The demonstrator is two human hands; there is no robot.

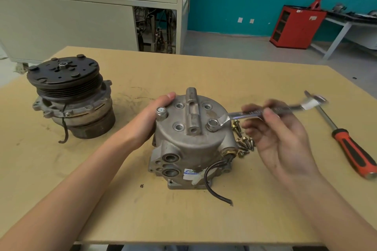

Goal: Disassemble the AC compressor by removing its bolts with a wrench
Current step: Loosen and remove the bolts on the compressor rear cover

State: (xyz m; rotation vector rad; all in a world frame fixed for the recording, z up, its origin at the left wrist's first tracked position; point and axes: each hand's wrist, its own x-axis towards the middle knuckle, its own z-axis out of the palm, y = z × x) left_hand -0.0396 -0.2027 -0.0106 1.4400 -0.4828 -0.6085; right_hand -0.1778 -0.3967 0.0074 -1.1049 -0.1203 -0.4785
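Even, diffuse indoor light, moderately bright. Soft, short shadows under the compressor (191, 138) on the table (183, 220). Right hand (279, 140) and wrench (244, 115) smeared by motion blur (far end worst). Wide-angle bowing at frame edges; table edge curves. Background slightly soft.

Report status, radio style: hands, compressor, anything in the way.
Left hand grips AC compressor head. Right hand holds wrench, open end on bolt; second bolt still seated. Removed bolts lie beside housing; nothing blocking.

Silver-grey compressor (193, 144), chrome wrench (244, 115), orange-and-black screwdriver (355, 153), tan table (183, 220), red cabinet (295, 26)
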